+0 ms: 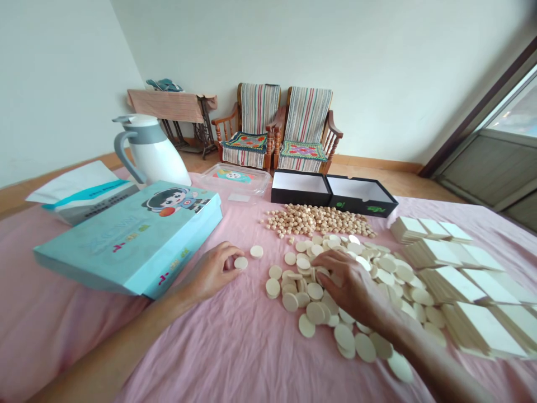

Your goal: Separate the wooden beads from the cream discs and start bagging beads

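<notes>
My left hand (213, 267) rests on the cloth, thumb and index finger curled around a round wooden disc (240, 263). Just beyond its fingertips lies another pale disc (257, 252). Over a spread pile of wooden discs (315, 312), my right hand (344, 277) reaches in from the right, its thumb and fingers closed about a disc (323, 271) that is partly hidden. Behind the pile is a heap of small wooden beads or cubes (310, 217), too small to tell which.
Stacks of square wooden pieces (457, 282) stand at the right. A black two-part box (300, 197) and a clear plastic lid (260, 182) lie at the back. On the left are a light-blue box (113, 235), a white jug (161, 157) and a tissue pack (90, 193).
</notes>
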The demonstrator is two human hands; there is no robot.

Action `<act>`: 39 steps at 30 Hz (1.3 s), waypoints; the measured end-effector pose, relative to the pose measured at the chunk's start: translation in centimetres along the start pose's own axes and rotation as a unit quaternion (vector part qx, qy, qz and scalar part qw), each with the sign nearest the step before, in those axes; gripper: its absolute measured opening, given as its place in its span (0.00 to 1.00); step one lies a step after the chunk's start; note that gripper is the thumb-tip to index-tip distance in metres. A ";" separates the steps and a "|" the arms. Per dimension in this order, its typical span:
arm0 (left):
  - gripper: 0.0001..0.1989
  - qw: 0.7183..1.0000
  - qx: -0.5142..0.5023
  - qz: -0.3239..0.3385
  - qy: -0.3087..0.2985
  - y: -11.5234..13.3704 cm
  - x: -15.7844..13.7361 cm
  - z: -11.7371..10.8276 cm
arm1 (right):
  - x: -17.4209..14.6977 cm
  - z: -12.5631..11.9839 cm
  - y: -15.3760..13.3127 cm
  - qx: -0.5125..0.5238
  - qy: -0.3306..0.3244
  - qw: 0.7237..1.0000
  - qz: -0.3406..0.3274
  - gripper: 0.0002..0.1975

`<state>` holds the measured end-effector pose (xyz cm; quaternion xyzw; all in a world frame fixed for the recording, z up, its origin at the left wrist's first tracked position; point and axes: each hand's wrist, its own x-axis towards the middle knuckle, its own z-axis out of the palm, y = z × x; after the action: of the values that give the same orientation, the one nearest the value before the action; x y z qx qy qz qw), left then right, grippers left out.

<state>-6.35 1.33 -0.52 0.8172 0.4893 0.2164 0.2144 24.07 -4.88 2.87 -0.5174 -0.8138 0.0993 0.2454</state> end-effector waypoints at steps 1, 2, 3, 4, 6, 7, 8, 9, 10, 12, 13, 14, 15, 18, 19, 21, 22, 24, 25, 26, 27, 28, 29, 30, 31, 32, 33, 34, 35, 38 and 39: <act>0.10 1.000 -0.007 0.001 0.009 0.1 0.0 0.0 | 0.2 0.2 -0.4 0.005 -0.011 1.000 -0.005 0.09; 0.10 1.000 -0.012 0.002 0.020 0.4 0.1 0.0 | 0.4 0.3 -0.9 0.008 -0.020 1.000 -0.010 0.09; 0.10 0.999 -0.014 0.005 0.032 0.7 0.2 0.0 | 0.6 0.5 -1.3 0.008 -0.027 0.999 -0.015 0.08; 0.10 0.999 -0.015 0.010 0.043 1.1 0.4 -0.1 | 0.9 0.7 -1.7 0.004 -0.034 0.999 -0.018 0.08; 0.10 0.998 -0.014 0.025 0.061 2.0 1.0 -0.2 | 1.3 1.2 -2.4 -0.010 -0.045 0.999 -0.022 0.07; 0.10 0.997 -0.015 0.034 0.064 2.3 1.4 -0.2 | 1.5 1.5 -2.7 -0.018 -0.050 0.998 -0.023 0.06; 0.10 0.997 -0.016 0.043 0.064 2.6 1.8 -0.2 | 1.6 1.8 -2.9 -0.027 -0.053 0.998 -0.022 0.06; 0.10 0.997 -0.016 0.050 0.060 2.8 2.2 -0.1 | 1.7 2.1 -3.0 -0.036 -0.056 0.998 -0.020 0.06; 0.09 0.997 -0.015 0.055 0.053 2.8 2.5 0.0 | 1.8 2.4 -3.1 -0.043 -0.057 0.997 -0.018 0.07; 0.08 0.997 -0.009 0.059 0.041 2.7 3.1 0.3 | 1.9 2.8 -3.1 -0.050 -0.055 0.997 -0.007 0.08; 0.08 0.997 -0.008 0.060 0.037 2.6 3.3 0.5 | 1.9 3.0 -3.0 -0.051 -0.052 0.997 -0.002 0.09; 0.07 0.998 -0.009 0.060 0.036 2.4 3.4 0.7 | 1.8 3.1 -3.0 -0.052 -0.048 0.998 0.001 0.09; 0.07 0.998 -0.013 0.059 0.035 2.2 3.5 0.9 | 1.8 3.2 -3.0 -0.051 -0.044 0.998 0.001 0.10; 0.07 0.997 -0.029 0.055 0.037 1.9 3.5 1.4 | 1.6 3.2 -3.0 -0.059 -0.039 0.997 -0.010 0.10; 0.07 0.997 -0.033 0.054 0.039 1.9 3.5 1.5 | 1.5 3.2 -3.0 -0.063 -0.040 0.997 -0.014 0.10; 0.07 0.997 -0.042 0.053 0.042 1.8 3.5 1.7 | 1.4 3.2 -3.1 -0.068 -0.046 0.996 -0.022 0.10; 0.07 0.997 -0.047 0.052 0.044 1.7 3.5 1.7 | 1.4 3.2 -3.2 -0.068 -0.049 0.996 -0.024 0.10; 0.08 0.996 -0.056 0.050 0.049 1.6 3.5 1.9 | 1.4 3.1 -3.3 -0.061 -0.054 0.996 -0.024 0.10; 0.08 0.996 -0.060 0.048 0.051 1.5 3.5 1.9 | 1.4 3.1 -3.3 -0.056 -0.055 0.997 -0.022 0.10; 0.08 0.995 -0.063 0.047 0.054 1.4 3.5 2.0 | 1.5 3.1 -3.3 -0.051 -0.054 0.997 -0.018 0.10; 0.09 0.995 -0.066 0.047 0.055 1.3 3.5 2.1 | 1.5 3.0 -3.2 -0.045 -0.053 0.998 -0.015 0.10; 0.09 0.995 -0.068 0.047 0.055 1.2 3.4 2.1 | 1.6 3.0 -3.2 -0.039 -0.050 0.998 -0.012 0.10; 0.09 0.995 -0.070 0.048 0.055 1.1 3.4 2.2 | 1.6 3.0 -3.1 -0.033 -0.047 0.998 -0.009 0.09; 0.10 0.995 -0.071 0.048 0.055 1.0 3.4 2.2 | 1.7 2.9 -3.0 -0.029 -0.045 0.999 -0.007 0.09; 0.11 0.995 -0.072 0.047 0.057 0.9 3.4 2.2 | 1.8 2.9 -3.0 -0.027 -0.043 0.999 -0.006 0.09; 0.12 0.995 -0.073 0.047 0.059 0.9 3.4 2.3 | 1.8 2.8 -2.9 -0.026 -0.041 0.999 -0.005 0.09; 0.12 0.994 -0.074 0.046 0.061 0.8 3.4 2.3 | 1.8 2.8 -2.9 -0.026 -0.041 0.999 -0.006 0.08; 0.13 0.994 -0.075 0.046 0.062 0.7 3.4 2.3 | 1.8 2.9 -2.9 -0.027 -0.041 0.999 -0.008 0.08; 0.14 0.994 -0.074 0.046 0.061 0.7 3.4 2.3 | 1.8 2.9 -2.9 -0.028 -0.042 0.999 -0.010 0.08; 0.12 0.995 -0.068 0.050 0.056 0.6 3.4 2.4 | 1.8 3.2 -3.0 -0.034 -0.052 0.998 -0.020 0.10; 0.12 0.995 -0.066 0.051 0.055 0.6 3.4 2.4 | 1.8 3.3 -3.1 -0.037 -0.055 0.998 -0.022 0.10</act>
<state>-3.14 3.77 -1.61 0.8120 0.4427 0.3032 0.2295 19.40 -4.37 1.86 -0.5016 -0.8404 0.0923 0.1834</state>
